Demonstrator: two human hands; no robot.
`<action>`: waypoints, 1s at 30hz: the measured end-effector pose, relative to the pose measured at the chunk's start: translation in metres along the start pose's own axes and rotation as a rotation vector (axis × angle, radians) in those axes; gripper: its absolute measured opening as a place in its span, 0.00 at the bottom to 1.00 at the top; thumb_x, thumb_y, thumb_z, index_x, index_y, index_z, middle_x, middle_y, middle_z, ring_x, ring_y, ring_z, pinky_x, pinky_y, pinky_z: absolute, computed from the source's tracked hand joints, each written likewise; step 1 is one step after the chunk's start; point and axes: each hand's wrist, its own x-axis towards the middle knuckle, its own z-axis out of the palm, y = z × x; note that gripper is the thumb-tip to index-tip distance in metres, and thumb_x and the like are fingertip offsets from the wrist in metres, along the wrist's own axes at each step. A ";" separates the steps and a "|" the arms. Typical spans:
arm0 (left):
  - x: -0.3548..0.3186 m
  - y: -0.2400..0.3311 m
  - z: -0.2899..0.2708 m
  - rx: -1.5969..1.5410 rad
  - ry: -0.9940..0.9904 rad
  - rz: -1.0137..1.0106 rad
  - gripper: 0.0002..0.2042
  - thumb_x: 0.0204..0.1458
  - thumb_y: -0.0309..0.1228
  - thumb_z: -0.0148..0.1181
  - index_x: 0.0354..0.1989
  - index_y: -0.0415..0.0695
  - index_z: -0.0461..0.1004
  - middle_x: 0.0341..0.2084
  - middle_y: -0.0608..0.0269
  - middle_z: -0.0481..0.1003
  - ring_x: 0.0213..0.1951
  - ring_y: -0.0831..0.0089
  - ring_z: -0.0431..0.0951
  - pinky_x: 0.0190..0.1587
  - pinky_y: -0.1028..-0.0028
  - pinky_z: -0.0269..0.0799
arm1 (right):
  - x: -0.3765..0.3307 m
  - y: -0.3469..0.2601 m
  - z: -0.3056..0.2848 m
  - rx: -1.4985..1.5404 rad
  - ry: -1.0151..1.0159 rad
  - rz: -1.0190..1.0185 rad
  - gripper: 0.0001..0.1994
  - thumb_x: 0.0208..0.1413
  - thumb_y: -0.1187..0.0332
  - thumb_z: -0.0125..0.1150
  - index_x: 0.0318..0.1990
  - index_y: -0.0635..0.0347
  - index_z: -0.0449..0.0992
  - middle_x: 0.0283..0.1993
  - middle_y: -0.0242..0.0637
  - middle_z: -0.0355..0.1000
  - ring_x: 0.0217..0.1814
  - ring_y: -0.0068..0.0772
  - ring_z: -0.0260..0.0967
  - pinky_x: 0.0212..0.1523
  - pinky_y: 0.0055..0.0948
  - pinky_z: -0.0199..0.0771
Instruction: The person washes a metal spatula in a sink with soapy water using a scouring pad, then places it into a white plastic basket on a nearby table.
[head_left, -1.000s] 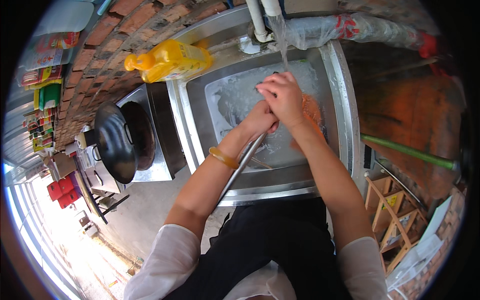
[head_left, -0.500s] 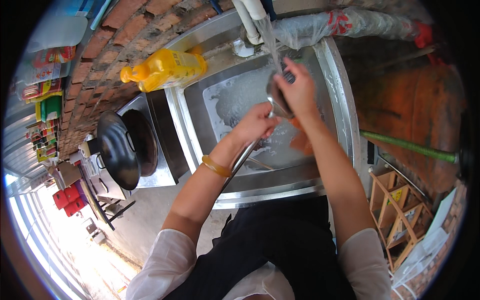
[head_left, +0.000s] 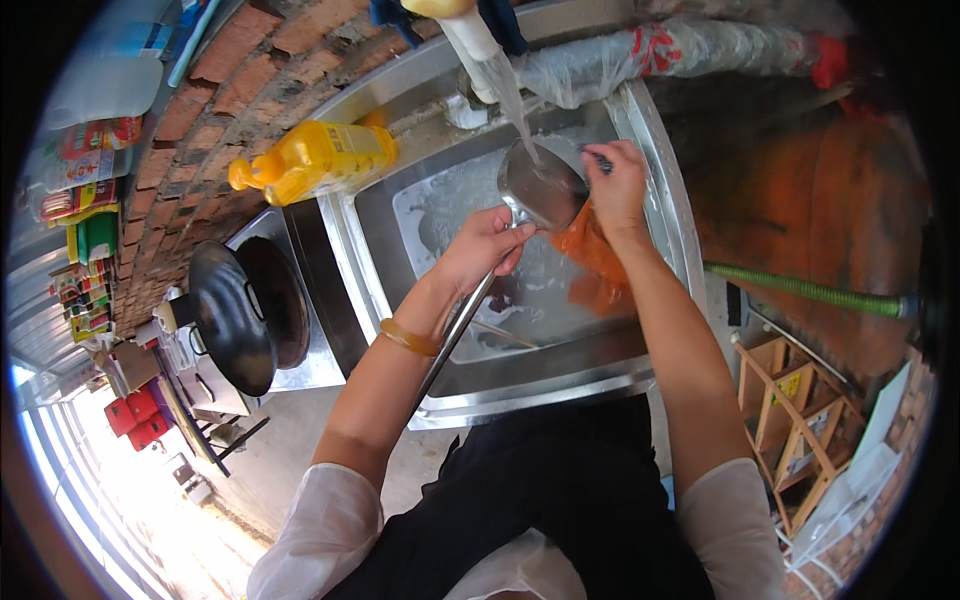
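My left hand point(head_left: 487, 246), with an amber bangle on its wrist, is closed round the metal handle of a wok spatula point(head_left: 540, 190). The broad, slightly dished blade is raised over the stainless sink point(head_left: 350, 258). Water point(head_left: 512, 105) from the tap pipe point(head_left: 470, 45) falls onto the blade. To the right of the blade, my right hand point(head_left: 618, 188) pinches a small dark scouring pad point(head_left: 599, 160), apart from the metal. An orange cloth-like thing point(head_left: 592, 254) lies in the sink below that hand. Soapy water and a thin stick point(head_left: 508, 335) show in the basin.
A yellow detergent bottle point(head_left: 325, 158) lies on the sink's back-left ledge by the brick wall. Left of the sink, a black wok point(head_left: 232, 318) tilts on a stove. A plastic-wrapped pipe point(head_left: 640, 62) runs behind; a green hose point(head_left: 810, 290) and wooden rack point(head_left: 800, 420) stand right.
My right hand has moved off the spatula to the right with the scouring pad. The spatula blade has turned to show its broad face under the stream.
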 end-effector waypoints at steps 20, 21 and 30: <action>0.080 0.047 0.014 0.771 0.150 0.375 0.36 0.57 0.61 0.37 0.11 0.40 0.68 0.07 0.62 0.65 0.12 0.72 0.69 0.18 0.74 0.65 | 0.004 -0.055 0.003 1.235 0.360 1.187 0.22 0.61 0.58 0.52 0.58 0.60 0.61 0.57 0.40 0.63 0.60 0.39 0.60 0.56 0.38 0.67; 0.083 0.043 0.011 0.868 0.138 0.524 0.36 0.57 0.61 0.37 0.10 0.40 0.68 0.07 0.62 0.65 0.12 0.72 0.69 0.18 0.73 0.65 | 0.008 -0.037 0.007 1.394 0.363 1.234 0.21 0.62 0.58 0.50 0.57 0.59 0.62 0.57 0.39 0.64 0.60 0.39 0.60 0.57 0.38 0.67; 0.043 0.024 -0.028 0.942 0.199 0.329 0.20 0.49 0.49 0.58 0.21 0.41 0.75 0.17 0.53 0.74 0.25 0.55 0.76 0.30 0.61 0.70 | 0.072 -0.073 -0.062 1.630 0.443 1.212 0.22 0.63 0.51 0.43 0.57 0.54 0.66 0.60 0.33 0.64 0.62 0.36 0.60 0.64 0.42 0.56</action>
